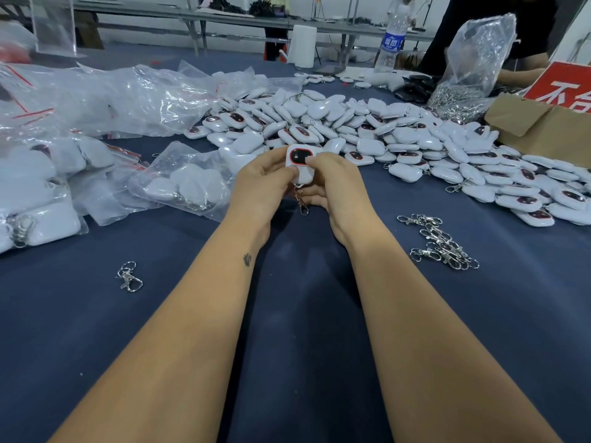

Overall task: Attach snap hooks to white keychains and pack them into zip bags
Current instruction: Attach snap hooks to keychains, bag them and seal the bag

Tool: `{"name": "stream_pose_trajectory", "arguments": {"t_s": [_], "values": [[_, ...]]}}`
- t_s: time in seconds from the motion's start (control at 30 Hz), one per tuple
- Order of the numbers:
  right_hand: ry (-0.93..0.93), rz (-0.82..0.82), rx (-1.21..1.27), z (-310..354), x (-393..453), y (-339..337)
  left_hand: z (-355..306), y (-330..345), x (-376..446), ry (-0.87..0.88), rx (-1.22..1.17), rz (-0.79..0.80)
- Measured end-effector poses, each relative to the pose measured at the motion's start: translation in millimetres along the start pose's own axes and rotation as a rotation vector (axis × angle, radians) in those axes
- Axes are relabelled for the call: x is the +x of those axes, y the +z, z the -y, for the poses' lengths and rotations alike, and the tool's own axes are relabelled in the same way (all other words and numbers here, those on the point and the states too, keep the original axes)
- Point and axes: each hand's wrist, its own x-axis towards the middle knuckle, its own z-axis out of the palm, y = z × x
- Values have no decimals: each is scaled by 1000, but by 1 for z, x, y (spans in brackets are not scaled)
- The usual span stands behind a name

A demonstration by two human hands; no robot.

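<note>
Both hands hold one white keychain [300, 166] with a black, red-rimmed face, just above the blue table near its middle. My left hand [260, 190] grips its left side. My right hand [335, 187] pinches its right edge and lower end. A silver snap hook [302, 203] dangles from the keychain's bottom between my hands. A big heap of white keychains [399, 139] lies behind. Loose snap hooks [443, 243] lie to the right, and a single snap hook [129, 276] to the left. Filled zip bags [185, 183] sit at the left.
Empty and filled plastic bags [96, 97] pile up at the far left. A cardboard box [537, 129] with a red sign, a bag of metal hooks [470, 81] and a water bottle [391, 43] stand at the back right, where another person sits.
</note>
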Motion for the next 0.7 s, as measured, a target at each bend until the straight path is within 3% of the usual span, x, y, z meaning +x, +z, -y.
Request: {"name": "stream_pose_trajectory", "arguments": {"t_s": [0.7], "values": [[-67,-32,-15,-1,-4,0,-5,1,-4,-11,15,35]]}}
